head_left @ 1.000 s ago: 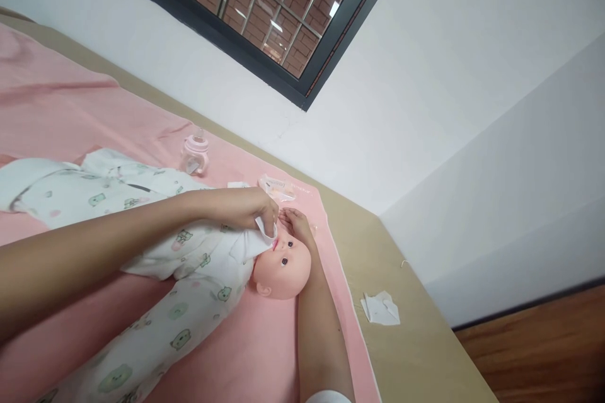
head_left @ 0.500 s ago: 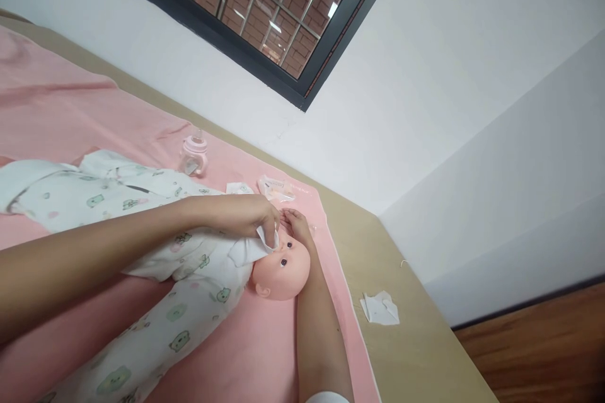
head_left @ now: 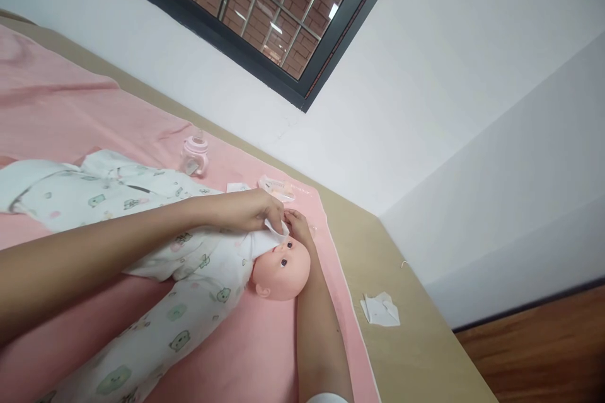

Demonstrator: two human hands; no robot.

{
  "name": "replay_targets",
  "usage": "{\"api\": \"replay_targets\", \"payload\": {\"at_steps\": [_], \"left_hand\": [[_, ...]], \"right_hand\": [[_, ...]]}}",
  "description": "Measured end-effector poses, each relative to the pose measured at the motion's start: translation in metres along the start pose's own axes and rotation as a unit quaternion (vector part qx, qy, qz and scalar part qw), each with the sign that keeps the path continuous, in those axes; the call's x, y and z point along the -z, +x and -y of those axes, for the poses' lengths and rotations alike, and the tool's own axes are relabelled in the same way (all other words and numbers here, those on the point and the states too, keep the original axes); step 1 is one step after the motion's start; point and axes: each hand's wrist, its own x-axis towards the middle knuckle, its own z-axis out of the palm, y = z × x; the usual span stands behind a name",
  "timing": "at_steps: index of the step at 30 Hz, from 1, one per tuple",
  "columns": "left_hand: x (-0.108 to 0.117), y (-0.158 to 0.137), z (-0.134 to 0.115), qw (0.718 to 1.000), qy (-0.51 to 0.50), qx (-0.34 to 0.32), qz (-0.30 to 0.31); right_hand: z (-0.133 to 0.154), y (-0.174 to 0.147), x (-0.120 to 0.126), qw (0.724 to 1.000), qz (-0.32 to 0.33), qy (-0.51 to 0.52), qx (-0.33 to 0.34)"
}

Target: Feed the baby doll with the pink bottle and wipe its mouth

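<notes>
A baby doll (head_left: 286, 274) lies on its back in a white sleepsuit (head_left: 177, 312) with green animal prints, its head toward the right. My left hand (head_left: 255, 209) reaches across the doll's chest, thumb and fingers pinched on a white cloth (head_left: 270, 239) that covers the doll's neck and chin. At the far side of the doll's face is my right hand (head_left: 297, 225), its forearm running past the crown. Its fingers are bent in at the cloth's far edge, against my left fingertips, and appear closed on it; part of this contact is hidden.
A pink baby bottle (head_left: 195, 156) stands beyond the doll on the pink blanket (head_left: 265, 346). Near my hands lies a clear plastic packet (head_left: 278, 189). A crumpled white tissue (head_left: 380, 310) rests on the tan surface (head_left: 416, 352) at right. Wall and window (head_left: 302, 91) border the far side.
My left hand has shifted slightly right and away from me, pulling the cloth toward the far side of the face. My right fingers have bent in to meet it.
</notes>
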Motion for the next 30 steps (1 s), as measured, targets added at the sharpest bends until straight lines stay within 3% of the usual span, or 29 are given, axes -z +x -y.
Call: {"api": "replay_targets", "payload": {"at_steps": [10,22,30], "left_hand": [[-0.010,0.002,0.013,0.999,0.031,0.014,-0.001],[-0.007,0.000,0.008,0.999,0.027,0.028,0.012],[-0.006,0.000,0.000,1.000,0.014,0.002,0.025]], "right_hand": [[-0.004,0.005,0.002,1.000,0.000,-0.012,0.003],[-0.007,0.009,0.005,1.000,0.007,0.001,-0.001],[-0.008,0.007,0.006,1.000,0.015,0.001,-0.007]]}}
